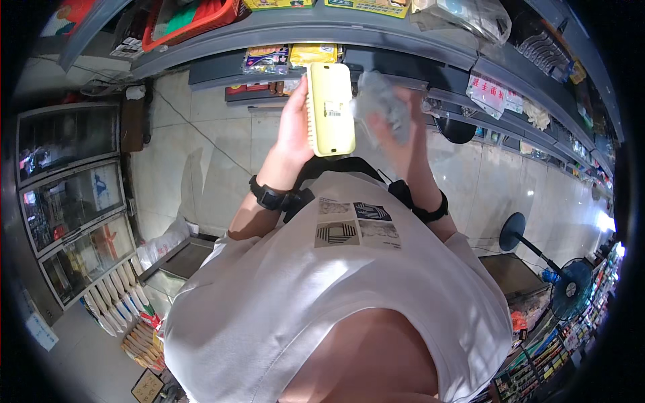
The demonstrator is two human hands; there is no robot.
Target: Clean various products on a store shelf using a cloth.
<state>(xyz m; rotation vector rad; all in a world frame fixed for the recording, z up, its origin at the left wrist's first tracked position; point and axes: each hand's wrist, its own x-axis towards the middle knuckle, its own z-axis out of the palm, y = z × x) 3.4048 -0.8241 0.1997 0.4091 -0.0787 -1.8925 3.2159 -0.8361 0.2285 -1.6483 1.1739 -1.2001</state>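
My left hand (pixel 294 121) grips a pale yellow plastic container (pixel 332 133) by its ribbed left side. The container's flat face is turned up towards me and bears a barcode label. To the right of it, my right hand (pixel 403 133) is closed around a crumpled grey cloth (pixel 380 93), blurred by motion. Cloth and container look very close together; whether they touch, I cannot tell.
Grey metal shelving (pixel 282 34) runs across in front, carrying packaged goods (pixel 313 54) and a red plastic basket (pixel 194 27). Glass-fronted cabinets (pixel 70 181) stand on the left. A standing fan (pixel 570 289) is at the right. A cable (pixel 201 133) crosses the tiled floor.
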